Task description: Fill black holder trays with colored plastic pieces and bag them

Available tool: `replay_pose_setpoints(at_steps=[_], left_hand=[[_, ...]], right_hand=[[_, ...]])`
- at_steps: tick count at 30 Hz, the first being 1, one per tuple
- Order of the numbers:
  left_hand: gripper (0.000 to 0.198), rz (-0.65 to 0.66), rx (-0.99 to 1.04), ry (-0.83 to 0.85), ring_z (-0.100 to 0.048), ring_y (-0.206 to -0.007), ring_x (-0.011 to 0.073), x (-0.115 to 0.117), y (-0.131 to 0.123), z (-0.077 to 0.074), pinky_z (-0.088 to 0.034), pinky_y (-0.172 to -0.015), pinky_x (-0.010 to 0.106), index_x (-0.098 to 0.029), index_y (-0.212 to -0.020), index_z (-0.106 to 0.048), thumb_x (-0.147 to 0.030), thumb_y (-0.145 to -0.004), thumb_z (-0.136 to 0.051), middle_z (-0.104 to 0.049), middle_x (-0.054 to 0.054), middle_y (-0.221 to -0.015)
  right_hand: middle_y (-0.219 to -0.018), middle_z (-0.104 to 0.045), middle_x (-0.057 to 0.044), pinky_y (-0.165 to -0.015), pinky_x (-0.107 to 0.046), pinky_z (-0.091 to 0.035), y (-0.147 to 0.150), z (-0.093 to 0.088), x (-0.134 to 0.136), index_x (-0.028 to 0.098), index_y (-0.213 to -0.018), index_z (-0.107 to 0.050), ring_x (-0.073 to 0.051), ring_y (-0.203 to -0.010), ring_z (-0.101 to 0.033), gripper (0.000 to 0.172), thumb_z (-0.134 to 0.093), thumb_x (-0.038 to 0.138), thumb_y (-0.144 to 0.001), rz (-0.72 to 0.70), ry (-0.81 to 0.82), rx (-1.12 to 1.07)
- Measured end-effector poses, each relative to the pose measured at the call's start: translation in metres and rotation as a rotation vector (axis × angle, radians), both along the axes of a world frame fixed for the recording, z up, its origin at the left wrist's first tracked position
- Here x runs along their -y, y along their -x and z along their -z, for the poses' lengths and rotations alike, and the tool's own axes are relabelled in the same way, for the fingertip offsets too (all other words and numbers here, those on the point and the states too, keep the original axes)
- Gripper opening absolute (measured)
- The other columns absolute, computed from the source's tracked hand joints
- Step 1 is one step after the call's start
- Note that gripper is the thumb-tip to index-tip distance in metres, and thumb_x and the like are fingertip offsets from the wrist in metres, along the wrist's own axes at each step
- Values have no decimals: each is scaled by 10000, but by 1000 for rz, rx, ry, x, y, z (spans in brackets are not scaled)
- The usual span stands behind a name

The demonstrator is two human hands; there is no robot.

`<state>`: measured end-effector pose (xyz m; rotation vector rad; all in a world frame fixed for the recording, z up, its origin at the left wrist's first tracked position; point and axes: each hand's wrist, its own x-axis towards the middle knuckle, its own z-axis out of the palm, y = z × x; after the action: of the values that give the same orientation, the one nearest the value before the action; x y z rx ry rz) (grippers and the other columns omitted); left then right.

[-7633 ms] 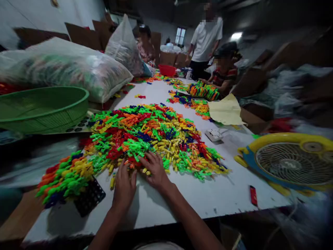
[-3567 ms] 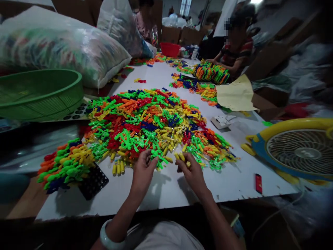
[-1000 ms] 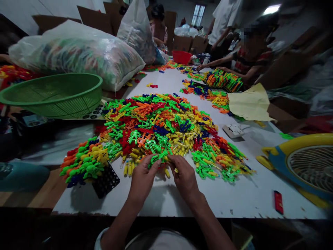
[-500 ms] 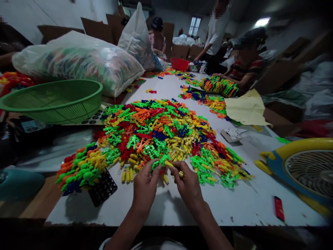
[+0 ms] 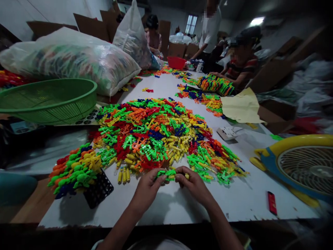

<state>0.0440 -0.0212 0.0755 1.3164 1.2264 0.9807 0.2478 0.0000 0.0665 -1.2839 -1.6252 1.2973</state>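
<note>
My left hand is closed on one end of a small green plastic toy figure, just above the table's near part. My right hand pinches at the figure's other end, and a yellow plastic tube pokes out between its fingers. How far tube and figure join is hidden by the fingers. Right behind both hands lies a heap of mixed plastic figures in green, orange, red, blue and yellow. Several loose yellow tubes lie beside it at the left.
A black perforated rack bearing colourful figures stands at left. Behind are a green basket and a stuffed clear sack. On the right sit a yellow-blue fan, a red object and a power strip. Co-workers are farther back.
Both hands have drawn back a little from the heap toward me, with the green figure between them. The yellow tube now lies nearly in line with it. The view has shifted slightly.
</note>
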Motion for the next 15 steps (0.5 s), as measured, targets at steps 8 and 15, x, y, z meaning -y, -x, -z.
replay_pose_setpoints(at_steps=[8, 15], left_hand=[[595, -38, -950, -586, -428, -1357, 311, -54, 55, 6, -360, -1037, 549, -231, -1285, -585, 15, -787, -372, -500, 96, -1451], [357, -132, -1051, -896, -610, -1149, 276, -83, 72, 25, -423, -951, 462, -185, -1158, -639, -119, -882, -423, -705, 98, -1183]], right_hand=[[-1078, -640, -146, -934, -516, -446, -83, 6, -14, 210, -1040, -694, -303, -1065, -568, 275, -498, 343, -901, 569, -618, 666], [-997, -662, -98, -751, -329, -548, 21, 64, -4, 217, -1023, -682, -226, -907, -641, 296, -523, 87, -810, 257, -567, 637]])
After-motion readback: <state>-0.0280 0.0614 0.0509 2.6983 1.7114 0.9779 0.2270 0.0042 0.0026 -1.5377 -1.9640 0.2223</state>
